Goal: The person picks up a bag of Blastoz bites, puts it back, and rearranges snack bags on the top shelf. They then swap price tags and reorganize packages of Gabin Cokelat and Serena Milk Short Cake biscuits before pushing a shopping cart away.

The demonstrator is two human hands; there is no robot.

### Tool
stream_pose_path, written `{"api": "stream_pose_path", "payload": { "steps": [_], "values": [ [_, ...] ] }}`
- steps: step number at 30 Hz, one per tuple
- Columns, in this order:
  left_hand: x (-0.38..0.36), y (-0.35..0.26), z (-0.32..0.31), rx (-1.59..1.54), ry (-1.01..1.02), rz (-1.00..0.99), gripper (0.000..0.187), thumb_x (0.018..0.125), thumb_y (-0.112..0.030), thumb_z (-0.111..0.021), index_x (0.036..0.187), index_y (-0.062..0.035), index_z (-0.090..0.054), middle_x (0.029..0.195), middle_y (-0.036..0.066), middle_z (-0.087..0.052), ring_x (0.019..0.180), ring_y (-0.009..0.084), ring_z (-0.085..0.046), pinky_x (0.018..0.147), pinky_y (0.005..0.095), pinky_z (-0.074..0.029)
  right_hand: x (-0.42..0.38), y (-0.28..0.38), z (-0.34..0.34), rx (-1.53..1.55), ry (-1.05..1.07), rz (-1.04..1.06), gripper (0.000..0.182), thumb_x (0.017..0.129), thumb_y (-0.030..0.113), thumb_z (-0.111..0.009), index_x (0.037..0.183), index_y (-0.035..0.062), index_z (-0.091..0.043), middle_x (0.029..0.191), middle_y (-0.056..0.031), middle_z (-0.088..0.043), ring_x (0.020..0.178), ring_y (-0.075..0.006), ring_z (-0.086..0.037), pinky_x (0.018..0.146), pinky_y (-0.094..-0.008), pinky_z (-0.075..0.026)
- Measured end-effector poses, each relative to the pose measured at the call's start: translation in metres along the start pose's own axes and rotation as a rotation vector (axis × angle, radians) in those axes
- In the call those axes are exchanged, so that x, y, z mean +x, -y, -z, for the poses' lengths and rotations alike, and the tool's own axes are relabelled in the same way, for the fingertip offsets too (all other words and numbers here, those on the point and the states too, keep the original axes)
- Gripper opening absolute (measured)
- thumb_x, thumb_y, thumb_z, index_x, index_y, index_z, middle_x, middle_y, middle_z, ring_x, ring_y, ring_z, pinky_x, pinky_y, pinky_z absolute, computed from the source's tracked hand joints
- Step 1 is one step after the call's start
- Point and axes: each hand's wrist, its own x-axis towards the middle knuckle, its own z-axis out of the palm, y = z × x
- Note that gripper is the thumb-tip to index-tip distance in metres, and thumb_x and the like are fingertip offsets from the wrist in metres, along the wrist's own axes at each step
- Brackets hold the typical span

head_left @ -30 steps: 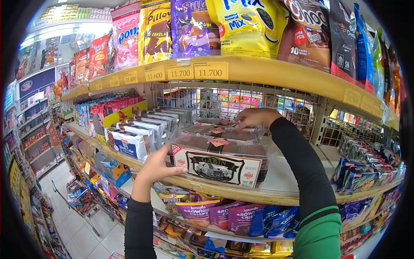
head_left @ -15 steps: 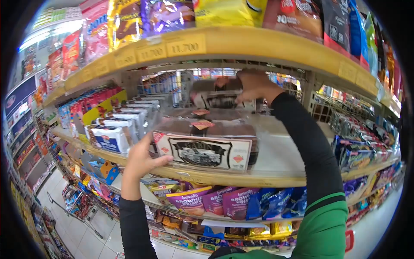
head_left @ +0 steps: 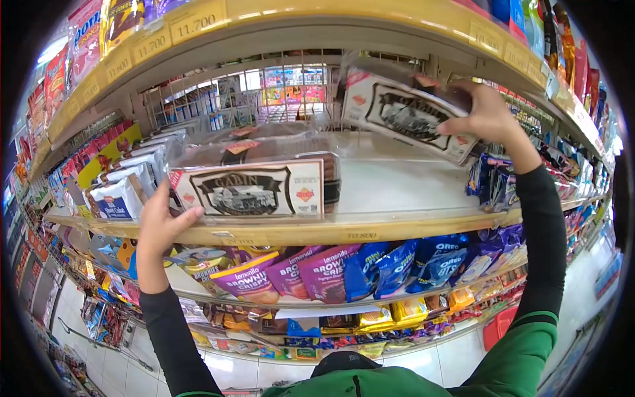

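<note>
A clear-wrapped pack of Gabin biscuits (head_left: 248, 188), with a white printed front label, sits on the middle shelf. My left hand (head_left: 161, 221) grips its left end, thumb at the lower front and fingers round the side. Behind it stands another similar brown pack (head_left: 264, 130). My right hand (head_left: 486, 119) holds a second Gabin pack (head_left: 407, 112) by its right end, thumb on the label and fingers over the top. That pack is tilted, its right end lower, above the bare white part of the shelf (head_left: 390, 172).
White cake packs (head_left: 119, 195) stand at the left. Dark blue snack packs (head_left: 496, 175) are on the right. A yellow-edged shelf (head_left: 264, 26) hangs overhead, and a wire mesh (head_left: 198, 99) closes the back. Purple Brownie Crispy bags (head_left: 324, 271) and blue Oreo bags (head_left: 443, 264) fill the shelf below.
My right hand has drawn its pack from behind the front one out to the right and tilted it. The view has shifted, and my left hand stays at the front pack's left end.
</note>
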Motion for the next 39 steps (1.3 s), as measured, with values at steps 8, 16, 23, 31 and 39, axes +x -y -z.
{"api": "stream_pose_path", "payload": {
  "steps": [8, 16, 23, 31, 39],
  "values": [
    [0.0, 0.01, -0.004, -0.01, -0.017, -0.005, 0.071, 0.066, -0.038, -0.069, 0.118, 0.0017, -0.042, 0.095, 0.012, -0.06, 0.085, 0.0163, -0.057, 0.074, 0.0275, -0.044, -0.032, -0.031, 0.026, 0.172, -0.078, 0.119, 0.071, 0.05, 0.03, -0.073, 0.106, -0.0079, -0.053, 0.096, -0.0157, -0.058, 0.087, -0.0209, -0.055, 0.079, -0.0271, -0.041],
    [0.001, 0.011, -0.007, 0.109, -0.052, 0.028, 0.079, 0.065, -0.047, -0.067, 0.12, 0.0035, -0.041, 0.1, 0.016, -0.06, 0.093, 0.0256, -0.058, 0.081, 0.0316, -0.042, -0.044, -0.028, 0.021, 0.284, 0.066, 0.174, 0.072, 0.049, 0.026, -0.076, 0.107, -0.007, -0.052, 0.095, -0.0127, -0.057, 0.09, -0.0185, -0.053, 0.084, -0.027, -0.037],
    [0.002, 0.012, -0.007, 0.16, -0.077, 0.016, 0.083, 0.064, -0.049, -0.068, 0.124, -0.0003, -0.039, 0.107, 0.018, -0.057, 0.099, 0.0268, -0.055, 0.085, 0.0318, -0.04, -0.041, -0.03, 0.018, 0.347, 0.144, 0.151, 0.077, 0.046, 0.024, -0.074, 0.112, -0.0073, -0.048, 0.097, -0.0124, -0.056, 0.09, -0.0188, -0.053, 0.084, -0.0266, -0.036],
    [0.004, 0.013, -0.005, 0.29, -0.08, 0.037, 0.097, 0.06, -0.064, -0.061, 0.124, 0.0043, -0.039, 0.101, 0.023, -0.057, 0.095, 0.0321, -0.057, 0.082, 0.0344, -0.042, -0.04, -0.043, 0.016, 0.439, 0.211, 0.145, 0.083, 0.046, 0.019, -0.074, 0.117, -0.0085, -0.043, 0.102, -0.0123, -0.053, 0.084, -0.0167, -0.054, 0.071, -0.0248, -0.044],
    [0.002, 0.006, -0.005, 0.315, -0.07, 0.063, 0.099, 0.058, -0.068, -0.059, 0.124, 0.002, -0.039, 0.103, 0.023, -0.058, 0.097, 0.0329, -0.056, 0.082, 0.0359, -0.043, -0.034, -0.084, 0.017, 0.507, 0.229, 0.18, 0.087, 0.042, 0.018, -0.076, 0.119, -0.0064, -0.042, 0.114, -0.0147, -0.048, 0.105, -0.0233, -0.047, 0.089, -0.0316, -0.037]
  ]
}}
